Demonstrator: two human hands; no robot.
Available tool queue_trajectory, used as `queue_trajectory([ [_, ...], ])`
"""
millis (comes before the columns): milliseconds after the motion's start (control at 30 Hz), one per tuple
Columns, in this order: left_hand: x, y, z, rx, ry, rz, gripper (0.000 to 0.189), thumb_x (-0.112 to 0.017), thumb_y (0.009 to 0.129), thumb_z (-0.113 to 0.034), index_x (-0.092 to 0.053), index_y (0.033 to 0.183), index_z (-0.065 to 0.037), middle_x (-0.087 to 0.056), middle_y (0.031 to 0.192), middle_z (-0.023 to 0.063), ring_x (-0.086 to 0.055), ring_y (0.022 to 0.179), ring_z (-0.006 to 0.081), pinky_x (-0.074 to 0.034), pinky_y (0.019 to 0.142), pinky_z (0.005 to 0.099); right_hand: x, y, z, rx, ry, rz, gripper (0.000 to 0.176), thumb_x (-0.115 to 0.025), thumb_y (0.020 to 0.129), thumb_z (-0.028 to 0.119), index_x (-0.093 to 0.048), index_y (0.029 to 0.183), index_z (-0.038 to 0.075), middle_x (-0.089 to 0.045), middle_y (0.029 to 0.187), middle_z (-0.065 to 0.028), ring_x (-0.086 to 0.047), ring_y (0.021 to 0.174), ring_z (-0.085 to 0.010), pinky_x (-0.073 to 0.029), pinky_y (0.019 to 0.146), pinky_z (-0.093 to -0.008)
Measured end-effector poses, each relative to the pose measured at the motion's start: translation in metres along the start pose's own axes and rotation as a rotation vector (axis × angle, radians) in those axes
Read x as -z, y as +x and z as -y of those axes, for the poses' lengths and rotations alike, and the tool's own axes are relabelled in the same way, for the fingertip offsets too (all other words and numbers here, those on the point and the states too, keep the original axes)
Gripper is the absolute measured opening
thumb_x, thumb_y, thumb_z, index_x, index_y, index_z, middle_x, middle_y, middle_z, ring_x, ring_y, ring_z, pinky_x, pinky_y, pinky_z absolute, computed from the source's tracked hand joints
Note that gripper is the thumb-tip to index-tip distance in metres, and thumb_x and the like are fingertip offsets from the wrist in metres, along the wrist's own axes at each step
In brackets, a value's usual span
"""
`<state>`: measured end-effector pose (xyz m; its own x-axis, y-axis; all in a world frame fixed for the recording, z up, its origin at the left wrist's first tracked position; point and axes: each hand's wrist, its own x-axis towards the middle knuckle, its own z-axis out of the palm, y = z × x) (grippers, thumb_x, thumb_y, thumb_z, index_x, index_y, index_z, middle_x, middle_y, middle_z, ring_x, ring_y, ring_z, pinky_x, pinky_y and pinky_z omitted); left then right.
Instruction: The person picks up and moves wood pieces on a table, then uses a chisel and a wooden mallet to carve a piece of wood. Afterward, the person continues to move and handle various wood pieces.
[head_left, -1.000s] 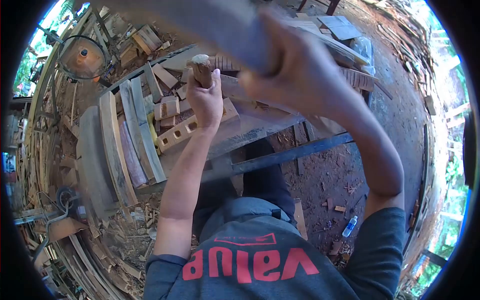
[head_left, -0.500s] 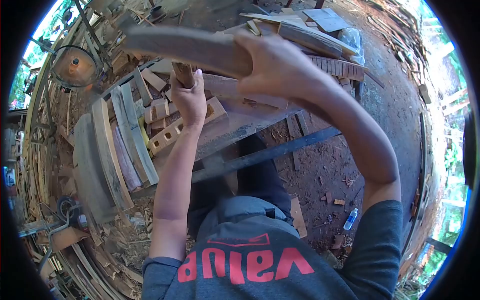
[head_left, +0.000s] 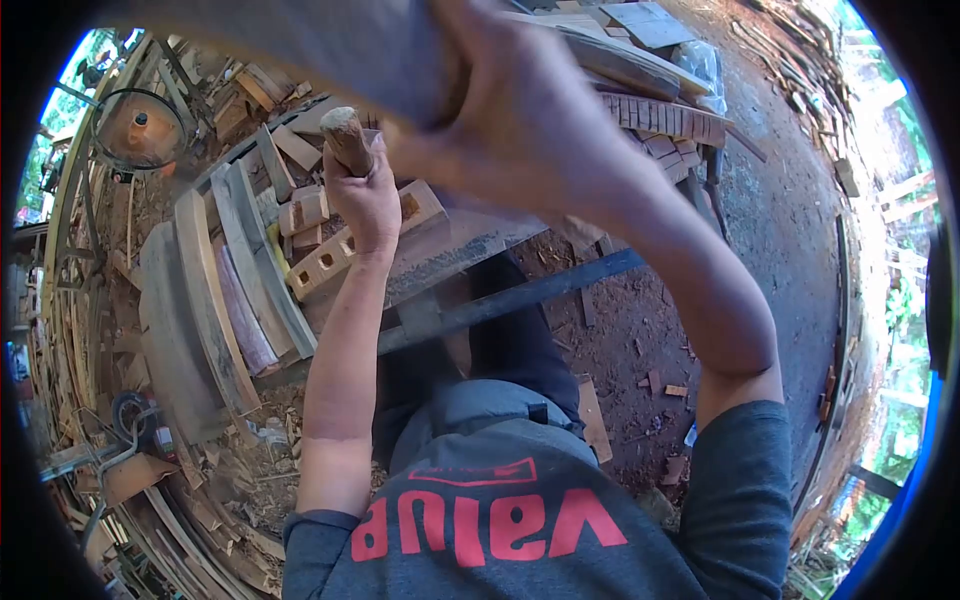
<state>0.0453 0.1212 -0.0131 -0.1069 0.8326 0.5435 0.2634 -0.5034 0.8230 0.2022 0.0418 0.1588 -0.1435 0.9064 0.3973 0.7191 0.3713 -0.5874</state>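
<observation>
My left hand (head_left: pixel 362 205) is wrapped round the wooden handle of a chisel (head_left: pixel 348 140), whose top is pale and frayed; its blade is hidden. Beneath that hand lies a wooden beam (head_left: pixel 322 268) with several square holes cut along one face. High and close to the camera, my right hand (head_left: pixel 530 110) is closed on a thick piece of wood (head_left: pixel 340 50), both smeared by motion. The wood is above the chisel handle, apart from it.
Curved boards (head_left: pixel 215 300) lie side by side at the left of the workbench (head_left: pixel 470 240). Planks and offcuts (head_left: pixel 640 75) are piled at the back right. A round fan-like object (head_left: pixel 140 130) stands far left. Wood scraps (head_left: pixel 675 390) litter the dirt floor.
My right hand has raised the piece of wood up toward the camera, away from the chisel's top. My left hand with the chisel has shifted slightly left in view.
</observation>
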Motion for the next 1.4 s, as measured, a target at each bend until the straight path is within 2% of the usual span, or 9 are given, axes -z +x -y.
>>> queue_trajectory([
  [133,0.000,0.009,0.004,0.011,-0.080,-0.054,0.026,-0.070,0.085,-0.009,-0.055,0.102,0.002,-0.061,0.087,0.0072,-0.058,0.079,0.0157,-0.046,0.078,0.0278,-0.016,0.002,-0.023,-0.135,-0.221,0.199,0.048,-0.074,0.065,0.023,-0.054,0.103,0.002,-0.065,0.085,-0.0215,-0.066,0.084,-0.0391,-0.054,0.075,-0.0460],
  [267,0.012,-0.005,0.004,0.251,-0.146,-0.009,0.025,-0.069,0.085,-0.006,-0.054,0.102,0.003,-0.059,0.089,0.0046,-0.057,0.082,0.0137,-0.045,0.081,0.0263,0.005,0.002,0.010,0.118,-0.040,-0.099,0.060,-0.076,0.063,0.020,-0.053,0.114,0.002,-0.065,0.088,-0.0229,-0.067,0.084,-0.0369,-0.051,0.075,-0.0456],
  [333,0.014,-0.004,0.008,-0.156,0.039,-0.056,0.022,-0.068,0.086,-0.007,-0.053,0.101,0.001,-0.058,0.087,0.0022,-0.054,0.079,0.0112,-0.045,0.078,0.0249,-0.010,-0.002,0.005,0.090,0.015,-0.009,0.061,-0.077,0.062,0.021,-0.053,0.114,0.002,-0.065,0.088,-0.0228,-0.067,0.084,-0.0369,-0.051,0.076,-0.0456],
  [533,0.015,-0.002,0.002,0.340,-0.258,-0.039,0.027,-0.068,0.083,-0.003,-0.054,0.106,-0.001,-0.061,0.094,0.0037,-0.058,0.084,0.0137,-0.047,0.082,0.0288,-0.011,0.011,0.005,0.078,-0.266,0.155,0.038,-0.072,0.067,0.014,-0.056,0.100,0.005,-0.067,0.082,-0.0149,-0.068,0.076,-0.0339,-0.055,0.069,-0.0438],
  [733,0.026,-0.002,0.043,-0.042,0.066,0.046,0.026,-0.067,0.082,-0.002,-0.054,0.104,0.000,-0.061,0.091,0.0031,-0.056,0.078,0.0124,-0.049,0.073,0.0291,-0.041,0.002,-0.005,0.072,-0.169,0.143,0.045,-0.071,0.067,0.015,-0.057,0.109,0.008,-0.068,0.086,-0.0156,-0.068,0.078,-0.0338,-0.055,0.071,-0.0434],
  [1000,0.018,0.000,0.016,-0.039,-0.155,-0.127,0.027,-0.068,0.084,-0.007,-0.052,0.104,-0.001,-0.059,0.085,0.0014,-0.054,0.065,0.0080,-0.047,0.059,0.0228,-0.018,0.006,0.011,0.115,0.051,0.023,0.047,-0.071,0.068,0.017,-0.056,0.111,0.008,-0.067,0.084,-0.0150,-0.069,0.081,-0.0334,-0.055,0.074,-0.0443],
  [1133,0.021,-0.004,0.002,0.351,-0.262,-0.045,0.015,-0.062,0.087,-0.001,-0.049,0.092,-0.004,-0.056,0.086,0.0005,-0.054,0.075,0.0096,-0.049,0.070,0.0256,-0.019,0.014,-0.003,-0.030,-0.248,0.270,0.047,-0.071,0.068,0.016,-0.056,0.111,0.008,-0.067,0.084,-0.0152,-0.069,0.080,-0.0337,-0.055,0.070,-0.0436],
  [1333,0.026,-0.012,0.058,0.034,-0.194,-0.220,0.031,-0.068,0.086,-0.011,-0.050,0.109,-0.002,-0.061,0.084,0.0020,-0.055,0.061,0.0084,-0.047,0.060,0.0245,-0.033,0.010,0.006,0.135,-0.010,0.044,0.047,-0.073,0.066,0.018,-0.054,0.107,0.006,-0.066,0.080,-0.0168,-0.068,0.078,-0.0360,-0.055,0.068,-0.0447],
  [1400,0.028,-0.010,0.021,0.306,-0.242,-0.080,0.027,-0.069,0.087,-0.012,-0.050,0.103,-0.004,-0.058,0.084,0.0019,-0.055,0.062,0.0090,-0.047,0.060,0.0241,-0.040,0.011,-0.006,-0.003,-0.179,0.220,0.046,-0.073,0.066,0.018,-0.053,0.106,0.006,-0.065,0.078,-0.0176,-0.067,0.079,-0.0378,-0.054,0.068,-0.0461],
])
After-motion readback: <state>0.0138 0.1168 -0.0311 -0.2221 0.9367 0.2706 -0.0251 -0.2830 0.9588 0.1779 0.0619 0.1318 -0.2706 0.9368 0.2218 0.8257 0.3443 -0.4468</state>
